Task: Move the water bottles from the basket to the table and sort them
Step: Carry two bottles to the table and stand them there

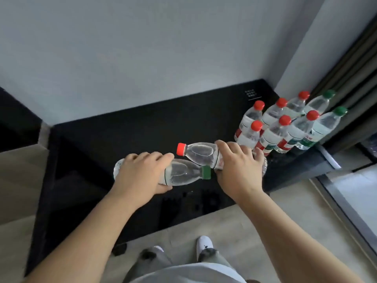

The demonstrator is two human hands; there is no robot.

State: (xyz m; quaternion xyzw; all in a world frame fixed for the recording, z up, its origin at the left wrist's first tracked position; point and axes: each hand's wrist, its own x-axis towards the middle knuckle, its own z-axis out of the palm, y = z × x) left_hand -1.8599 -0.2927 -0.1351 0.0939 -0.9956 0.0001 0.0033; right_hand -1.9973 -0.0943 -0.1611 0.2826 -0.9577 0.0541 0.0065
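Note:
My left hand grips a clear green-capped bottle sideways, its cap pointing right. My right hand grips a clear red-capped bottle sideways, cap pointing left, just above and behind the green-capped one. Both bottles hover over the black table. At the table's far right corner stands a cluster of upright bottles: several with red caps and two with green caps at the right end. No basket is in view.
A white wall runs behind the table and a dark curtain hangs at the right. Light wood floor lies in front, with my legs and white shoes at the bottom. A glass door rail is at lower right.

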